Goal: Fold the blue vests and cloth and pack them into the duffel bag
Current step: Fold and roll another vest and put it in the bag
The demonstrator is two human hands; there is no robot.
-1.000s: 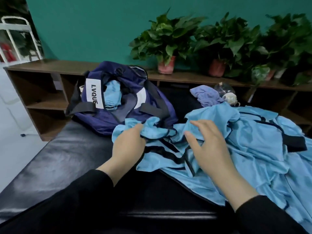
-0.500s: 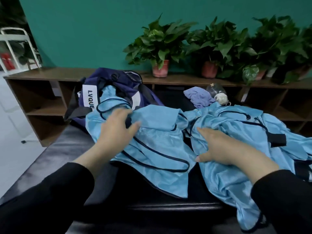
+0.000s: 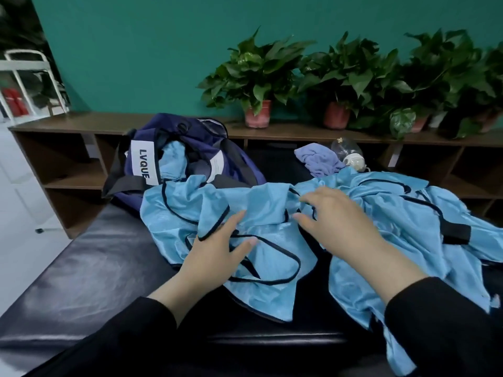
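Indoor room, teal wall (image 3: 152, 50), potted plants (image 3: 258, 77), wooden shelving (image 3: 68, 126)

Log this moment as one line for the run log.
step: spreading vest | left hand: flat on blue vest | right hand: open on vest pile | duffel bag: open, one vest inside | purple cloth: unpacked

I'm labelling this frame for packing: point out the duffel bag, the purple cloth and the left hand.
duffel bag (image 3: 141, 161): head view, on its white label.
purple cloth (image 3: 318, 159): head view, middle of the bunch.
left hand (image 3: 215, 248): head view, back of the hand.

Sheeny mesh-cloth vests (image 3: 261, 210) lie on a glossy black leather-look bench (image 3: 89, 270) before matt wooden shelving (image 3: 70, 126).
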